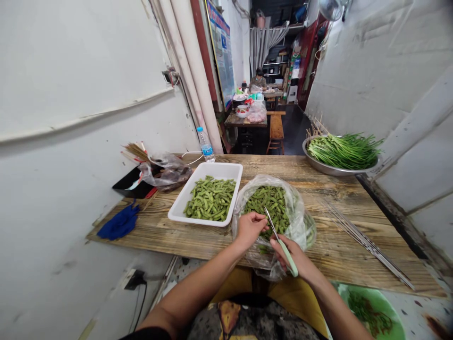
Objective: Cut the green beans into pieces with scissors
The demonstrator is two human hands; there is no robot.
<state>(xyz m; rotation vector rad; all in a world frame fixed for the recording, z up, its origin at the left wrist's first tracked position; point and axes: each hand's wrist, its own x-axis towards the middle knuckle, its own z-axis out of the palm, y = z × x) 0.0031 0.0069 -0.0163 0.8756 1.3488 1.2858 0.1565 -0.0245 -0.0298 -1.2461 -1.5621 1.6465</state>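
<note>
My right hand [288,252] grips a pair of scissors [283,248] with pale green handles, the blades pointing up and away over the pods. Close to the blades, my left hand [252,229] has thumb and fingers pinched together; what they hold is too small to make out. Below both hands lies a clear plastic bag [299,215], opened wide and full of green soybean pods [267,200]. To its left stands a white plastic tray [173,215] with more green pods [210,200] spread inside.
A metal bowl [336,171] of long green vegetables stands at the table's far right, near metal skewers [368,241]. Leftward are a water bottle [206,146], a black container [129,184] and a blue cloth [119,222]. A green basin [392,321] sits below. Someone [258,81] sits far back.
</note>
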